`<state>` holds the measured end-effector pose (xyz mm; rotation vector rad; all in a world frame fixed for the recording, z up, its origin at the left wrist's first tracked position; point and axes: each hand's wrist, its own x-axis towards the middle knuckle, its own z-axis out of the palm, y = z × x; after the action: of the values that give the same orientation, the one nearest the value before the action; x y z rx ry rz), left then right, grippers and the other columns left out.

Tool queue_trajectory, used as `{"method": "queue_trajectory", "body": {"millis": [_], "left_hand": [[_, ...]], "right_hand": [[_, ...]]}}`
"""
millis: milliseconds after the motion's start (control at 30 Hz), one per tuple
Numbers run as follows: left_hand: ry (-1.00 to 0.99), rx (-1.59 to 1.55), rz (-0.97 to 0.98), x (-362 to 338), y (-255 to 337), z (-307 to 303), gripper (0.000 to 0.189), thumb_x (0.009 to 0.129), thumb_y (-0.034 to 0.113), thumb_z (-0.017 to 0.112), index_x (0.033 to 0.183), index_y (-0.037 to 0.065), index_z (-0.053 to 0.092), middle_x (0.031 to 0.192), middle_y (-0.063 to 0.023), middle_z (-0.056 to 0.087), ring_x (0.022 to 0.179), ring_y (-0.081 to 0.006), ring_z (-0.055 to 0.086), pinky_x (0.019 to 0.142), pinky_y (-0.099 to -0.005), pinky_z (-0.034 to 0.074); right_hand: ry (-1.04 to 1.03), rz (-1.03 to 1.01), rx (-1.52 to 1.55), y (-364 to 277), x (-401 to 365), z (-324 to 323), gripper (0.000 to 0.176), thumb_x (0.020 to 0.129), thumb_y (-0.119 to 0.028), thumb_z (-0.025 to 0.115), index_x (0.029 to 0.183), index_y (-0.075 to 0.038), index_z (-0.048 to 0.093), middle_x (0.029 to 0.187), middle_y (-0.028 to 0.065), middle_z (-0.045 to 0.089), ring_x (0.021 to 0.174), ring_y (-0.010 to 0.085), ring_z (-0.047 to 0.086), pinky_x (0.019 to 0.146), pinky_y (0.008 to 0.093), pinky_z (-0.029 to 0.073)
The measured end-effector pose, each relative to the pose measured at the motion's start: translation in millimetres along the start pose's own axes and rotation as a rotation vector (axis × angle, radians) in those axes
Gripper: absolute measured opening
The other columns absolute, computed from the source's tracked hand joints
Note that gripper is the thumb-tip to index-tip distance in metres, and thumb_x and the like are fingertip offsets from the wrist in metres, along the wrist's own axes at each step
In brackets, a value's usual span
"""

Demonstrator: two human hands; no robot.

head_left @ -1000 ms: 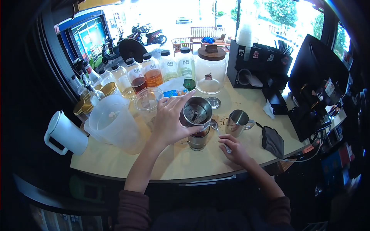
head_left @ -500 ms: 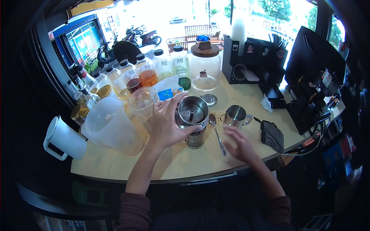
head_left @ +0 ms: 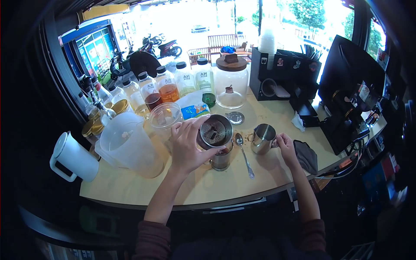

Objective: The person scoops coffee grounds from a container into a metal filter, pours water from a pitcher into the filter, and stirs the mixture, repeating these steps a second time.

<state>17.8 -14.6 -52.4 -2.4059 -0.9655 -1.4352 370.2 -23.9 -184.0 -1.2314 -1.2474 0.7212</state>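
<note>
My left hand (head_left: pixel 190 145) is closed around the rim of a metal coffee filter (head_left: pixel 215 131), tilted so its dark-flecked inside shows. Below it on the counter stands a glass cup (head_left: pixel 221 162), partly hidden by the filter. My right hand (head_left: pixel 286 148) grips the handle of a stainless steel pitcher (head_left: pixel 262 139), which stands upright. Between the two vessels lies a metal spoon (head_left: pixel 245 157), with brown grounds scattered close to its bowl. A round metal lid (head_left: pixel 235 118) rests behind the filter.
To the left stand a large plastic jug (head_left: pixel 125 145), a white kettle (head_left: pixel 73 157) and a clear tub (head_left: pixel 166 116). Several bottles (head_left: pixel 168 89) and a wooden-lidded glass jar (head_left: pixel 232 82) line the back. A dark cloth (head_left: pixel 306 157) lies right of my right hand.
My right hand has moved right and closed on the pitcher's handle. The filter in my left hand has shifted slightly left and down and is tilted more.
</note>
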Motion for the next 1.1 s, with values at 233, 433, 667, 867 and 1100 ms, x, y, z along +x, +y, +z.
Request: {"method": "queue_trajectory", "body": {"millis": [233,433,667,867,1100], "left_hand": [[-0.022,0.035,-0.036,-1.9,2.0,1.2,0.082,0.053,0.042,0.089,0.122,0.013,0.054,0.114,-0.0013,0.061,0.104,-0.0179,0.058,0.095,-0.04,0.035],[-0.004,0.015,-0.042,-0.3,2.5,4.7,0.084,0.056,0.049,0.086,0.123,0.011,0.052,0.105,-0.0031,0.064,0.096,-0.019,0.061,0.091,-0.0392,0.037],[-0.016,0.003,-0.073,0.5,6.4,7.2,0.087,0.055,0.05,0.086,0.124,0.01,0.052,0.105,-0.0035,0.065,0.096,-0.0181,0.061,0.091,-0.0387,0.037],[-0.018,-0.018,-0.093,-0.2,7.9,9.0,0.087,0.055,0.049,0.086,0.124,0.01,0.051,0.105,-0.0033,0.065,0.097,-0.0171,0.061,0.092,-0.0383,0.035],[-0.021,-0.011,-0.095,0.5,10.9,10.5,0.087,0.052,0.048,0.088,0.122,0.011,0.052,0.103,-0.0029,0.066,0.091,-0.017,0.062,0.092,-0.0373,0.034]], "right_hand": [[0.064,-0.069,0.121,-55.4,3.4,9.5,0.022,0.099,-0.021,0.052,0.083,-0.005,0.052,0.071,-0.0042,0.048,0.066,0.0037,0.044,0.062,0.0207,0.037],[-0.01,-0.225,0.038,-144.1,9.1,26.1,0.021,0.098,-0.019,0.055,0.083,-0.005,0.052,0.072,-0.0041,0.05,0.063,0.0017,0.043,0.057,0.0189,0.035],[-0.17,-0.291,0.03,-196.4,22.1,49.9,0.019,0.095,-0.014,0.06,0.082,-0.003,0.051,0.069,-0.0049,0.051,0.062,-0.0016,0.043,0.053,0.0169,0.034],[-0.22,-0.264,-0.159,-223.4,25.4,62.2,0.019,0.091,-0.01,0.063,0.081,0.001,0.051,0.064,-0.0056,0.044,0.062,-0.0012,0.045,0.052,0.0179,0.039],[-0.266,-0.206,-0.108,-241.2,20.9,79.2,0.02,0.089,-0.008,0.064,0.081,0.004,0.05,0.062,-0.0048,0.043,0.065,-0.0012,0.051,0.053,0.0177,0.047]]}}
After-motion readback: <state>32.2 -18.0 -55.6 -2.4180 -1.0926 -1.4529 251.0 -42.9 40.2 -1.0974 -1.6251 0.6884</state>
